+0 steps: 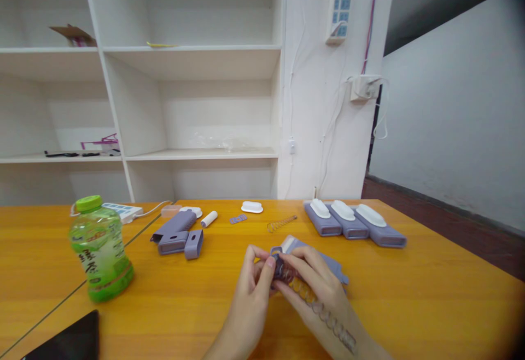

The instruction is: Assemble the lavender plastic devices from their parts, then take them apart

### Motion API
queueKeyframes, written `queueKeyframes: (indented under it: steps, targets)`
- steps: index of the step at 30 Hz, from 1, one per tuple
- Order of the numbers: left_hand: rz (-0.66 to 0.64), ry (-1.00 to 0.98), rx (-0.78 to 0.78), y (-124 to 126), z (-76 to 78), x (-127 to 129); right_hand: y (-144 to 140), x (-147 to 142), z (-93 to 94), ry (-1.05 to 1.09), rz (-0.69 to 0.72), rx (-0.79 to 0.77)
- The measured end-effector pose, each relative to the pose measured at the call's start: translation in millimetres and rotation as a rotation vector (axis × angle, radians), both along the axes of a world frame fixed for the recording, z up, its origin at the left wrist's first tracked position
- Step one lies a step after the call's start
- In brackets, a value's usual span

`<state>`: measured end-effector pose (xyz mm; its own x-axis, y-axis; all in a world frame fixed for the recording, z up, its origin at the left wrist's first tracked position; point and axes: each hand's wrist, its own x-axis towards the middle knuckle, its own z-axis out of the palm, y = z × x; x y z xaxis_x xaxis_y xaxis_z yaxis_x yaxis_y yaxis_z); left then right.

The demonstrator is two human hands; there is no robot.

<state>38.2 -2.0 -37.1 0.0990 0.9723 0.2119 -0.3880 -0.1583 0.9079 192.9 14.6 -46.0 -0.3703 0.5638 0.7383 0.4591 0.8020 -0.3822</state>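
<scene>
My left hand [252, 289] and my right hand [318, 286] meet over the orange table [410, 305], both pinching a small dark purple part [282, 267] between their fingertips. A coiled spring [324, 313] runs from that part back over my right hand and wrist. Under my right hand lies a lilac plastic housing [334, 267] with a pale end [289, 244]. Another loose spring [281, 223] lies just beyond the hands.
Three lilac units with white caps [355, 222] sit in a row at the right rear. Lilac housing pieces [177, 234], a white cylinder [209, 219], a white cap [251, 207] and a small lilac clip [238, 219] lie behind. A green bottle [100, 250] stands left; a dark phone [68, 341] and a power strip [122, 211] are near.
</scene>
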Motion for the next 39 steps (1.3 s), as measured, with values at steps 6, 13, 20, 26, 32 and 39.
queueKeyframes:
  steps: [6, 13, 20, 26, 32, 39]
  targets:
    - [-0.109, -0.131, -0.022, -0.1, -7.3, 4.2, 2.5, -0.1, 0.0, 0.058, 0.04, 0.099]
    - [-0.142, 0.045, -0.061, 3.3, 7.1, -10.8, 7.5, -1.6, 7.8, 0.053, 0.097, 0.16]
    - [-0.244, 0.04, -0.076, 4.0, 16.3, -22.9, 8.3, -0.4, 1.3, 0.039, 0.109, 0.103]
    - [-0.237, 0.046, -0.068, 6.7, 13.6, -24.2, 7.6, -1.1, 1.9, 0.034, 0.097, 0.129]
    - [-0.246, 0.069, -0.046, 5.6, 19.9, -23.4, 8.0, 0.6, 0.7, 0.035, 0.084, 0.058]
    - [-0.252, 0.094, -0.026, 3.7, 23.4, -22.8, -3.0, 6.8, 12.7, -0.056, 0.132, 0.019]
